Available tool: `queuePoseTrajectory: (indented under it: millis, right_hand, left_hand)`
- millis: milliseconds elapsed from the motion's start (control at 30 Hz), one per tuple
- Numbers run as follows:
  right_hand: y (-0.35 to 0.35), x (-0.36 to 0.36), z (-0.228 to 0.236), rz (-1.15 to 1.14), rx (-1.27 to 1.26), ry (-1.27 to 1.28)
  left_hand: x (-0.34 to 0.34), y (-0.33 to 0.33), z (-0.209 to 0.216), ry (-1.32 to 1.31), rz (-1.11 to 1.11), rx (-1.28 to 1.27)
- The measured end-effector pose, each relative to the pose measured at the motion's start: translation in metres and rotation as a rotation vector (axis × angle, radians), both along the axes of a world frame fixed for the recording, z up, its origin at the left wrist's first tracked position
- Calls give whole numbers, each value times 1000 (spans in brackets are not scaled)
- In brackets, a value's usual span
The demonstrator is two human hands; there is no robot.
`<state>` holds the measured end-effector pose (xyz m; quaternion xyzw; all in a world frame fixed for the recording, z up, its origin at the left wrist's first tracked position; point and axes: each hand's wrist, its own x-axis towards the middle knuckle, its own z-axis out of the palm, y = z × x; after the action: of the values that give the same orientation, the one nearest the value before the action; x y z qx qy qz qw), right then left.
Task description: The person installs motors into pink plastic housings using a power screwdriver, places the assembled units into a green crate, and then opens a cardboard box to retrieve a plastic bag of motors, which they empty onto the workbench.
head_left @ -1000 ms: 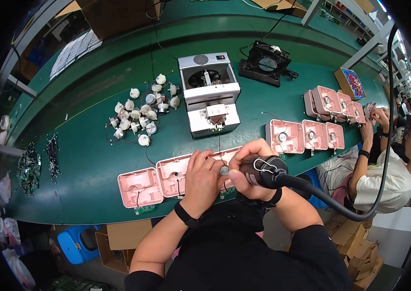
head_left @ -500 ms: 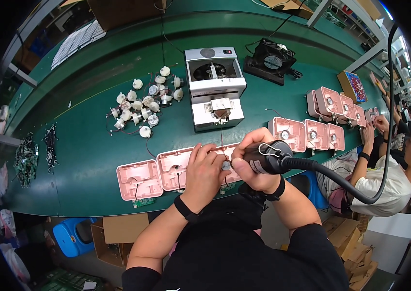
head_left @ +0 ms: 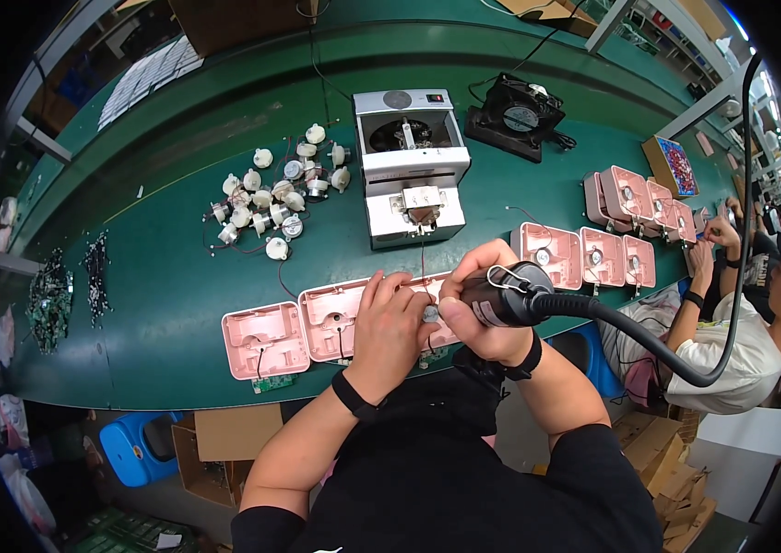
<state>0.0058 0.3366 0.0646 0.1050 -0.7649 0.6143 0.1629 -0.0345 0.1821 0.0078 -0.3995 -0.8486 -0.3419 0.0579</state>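
Observation:
My right hand (head_left: pixel 483 339) is wrapped round a black corded electric screwdriver (head_left: pixel 503 297), its hooked metal hanger uppermost and its thick cable running right. The tool's tip is hidden behind my fingers. Against a pink plastic housing (head_left: pixel 318 302), my left hand (head_left: pixel 387 323) bends over the row, fingertips pinched at a small round silver motor (head_left: pixel 431 314) with a thin red wire. Another pink housing (head_left: pixel 262 339) lies at the left, with a black wire and a green circuit board (head_left: pixel 275 382) at its front edge.
Behind my hands stands a grey-white machine (head_left: pixel 414 170), with a black fan (head_left: pixel 515 115) to its right. White-capped motors (head_left: pixel 261 198) are piled at left. Pink housings with motors (head_left: pixel 545 255) stand at right, near a co-worker (head_left: pixel 732 341). Small circuit boards (head_left: pixel 49 300) lie far left.
Both hands, the screwdriver and the housings stay practically in place; the view has shifted very slightly. At right, the co-worker's hands have moved a little.

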Motion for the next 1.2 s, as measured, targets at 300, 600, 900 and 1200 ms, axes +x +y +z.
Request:
queuePoseTrajectory:
  millis: [300, 600, 900, 1200]
  right_hand:
    - [-3, -3, 2, 3, -92, 3]
    - [9, -22, 64, -4, -489, 238]
    - [9, -101, 73, -128, -331, 236]
    - [9, -57, 69, -152, -291, 53]
  left_hand:
    - [0, 1, -1, -4, 7, 9]
    - [2, -4, 4, -24, -28, -55]
    - [9, -21, 14, -28, 34, 26]
    - [2, -56, 31, -131, -111, -155]
